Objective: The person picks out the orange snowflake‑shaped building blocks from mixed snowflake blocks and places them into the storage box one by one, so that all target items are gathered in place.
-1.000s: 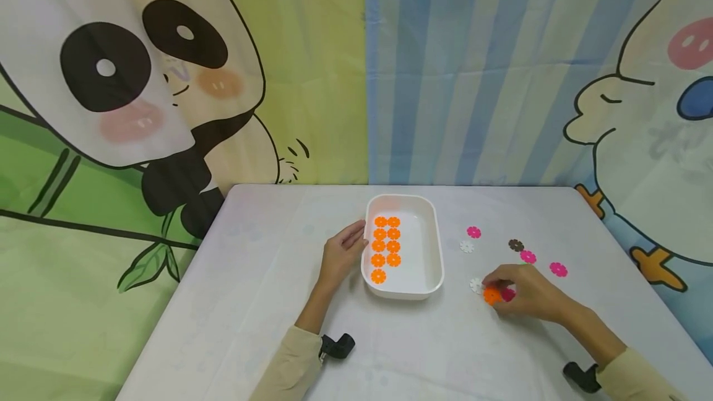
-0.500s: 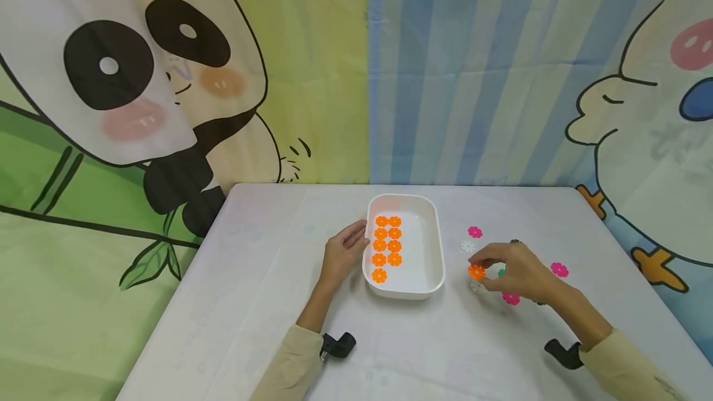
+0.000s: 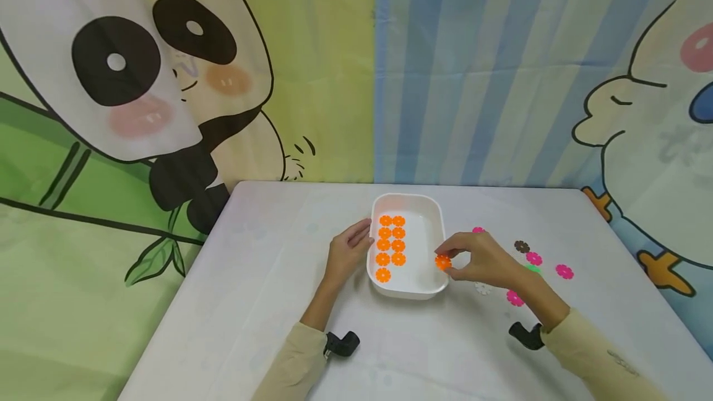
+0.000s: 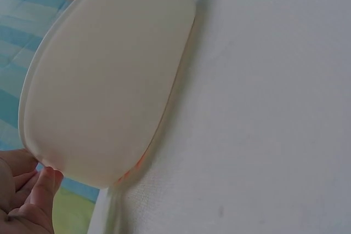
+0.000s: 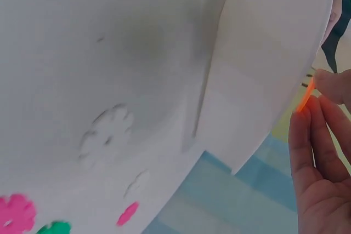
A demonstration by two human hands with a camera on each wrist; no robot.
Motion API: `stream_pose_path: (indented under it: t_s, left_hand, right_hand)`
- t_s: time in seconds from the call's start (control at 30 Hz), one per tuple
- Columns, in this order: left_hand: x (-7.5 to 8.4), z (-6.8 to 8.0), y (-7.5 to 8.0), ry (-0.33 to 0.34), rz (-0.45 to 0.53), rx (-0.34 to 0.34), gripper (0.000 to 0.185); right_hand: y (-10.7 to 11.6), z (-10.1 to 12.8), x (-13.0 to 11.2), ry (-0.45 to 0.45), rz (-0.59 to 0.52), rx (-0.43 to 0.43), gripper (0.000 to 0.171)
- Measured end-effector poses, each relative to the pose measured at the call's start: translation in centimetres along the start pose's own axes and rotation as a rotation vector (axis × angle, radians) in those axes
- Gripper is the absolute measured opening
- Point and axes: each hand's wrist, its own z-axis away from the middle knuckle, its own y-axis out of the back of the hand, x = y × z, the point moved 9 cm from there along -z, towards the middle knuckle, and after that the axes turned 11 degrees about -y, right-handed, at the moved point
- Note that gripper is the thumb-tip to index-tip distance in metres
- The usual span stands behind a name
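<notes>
My right hand (image 3: 486,261) pinches an orange flower-shaped disc (image 3: 442,263) between thumb and fingertips, over the right rim of a white rectangular tray (image 3: 409,294). In the right wrist view the disc (image 5: 306,96) is edge-on between the thumb and fingers. Inside the tray, orange flower discs (image 3: 398,245) lie in two columns along the left side; the left column runs one disc longer. My left hand (image 3: 342,260) rests its fingertips and thumb against the tray's outer left side. The left wrist view shows those fingertips (image 4: 50,175) touching the outer wall below the rim.
Loose flower discs lie right of the tray: pink (image 3: 564,271), brown (image 3: 522,246), white (image 3: 483,288) and a partly hidden green one (image 3: 533,268). My right hand and forearm cover part of this group. A printed cloth backdrop (image 3: 323,79) stands behind the white table.
My right hand has lifted the orange disc from among the loose discs and carried it left to the tray's right rim. My left hand has stayed at the tray's left side.
</notes>
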Motion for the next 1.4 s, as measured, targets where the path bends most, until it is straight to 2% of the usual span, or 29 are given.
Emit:
stream_pose_path:
  t_s: [0.4,0.8,0.87,1.1,1.4]
  left_hand:
    - [0.2,0.0,-0.1,0.002,0.030,-0.016,0.044]
    - [-0.1,-0.1,0.0,0.003,0.008,-0.009,0.043]
    - [-0.2,-0.1,0.0,0.008,0.008,-0.010,0.043]
    - [3.2,0.1,-0.3,0.022,0.012,-0.054,0.046]
    - [3.3,0.3,-0.2,0.005,0.014,-0.043,0.045]
  right_hand:
    - [-4.3,-3.7,-3.1,0.044,-0.033,-0.089,0.033]
    - [-8.7,-5.2,-3.2,0.042,0.065,-0.130,0.031]
    - [-9.1,-5.3,-3.1,0.036,0.077,-0.137,0.030]
    - [-9.5,-5.4,-3.0,0.045,0.122,-0.143,0.028]
    - [-9.7,-5.4,-3.2,0.038,0.115,-0.157,0.025]
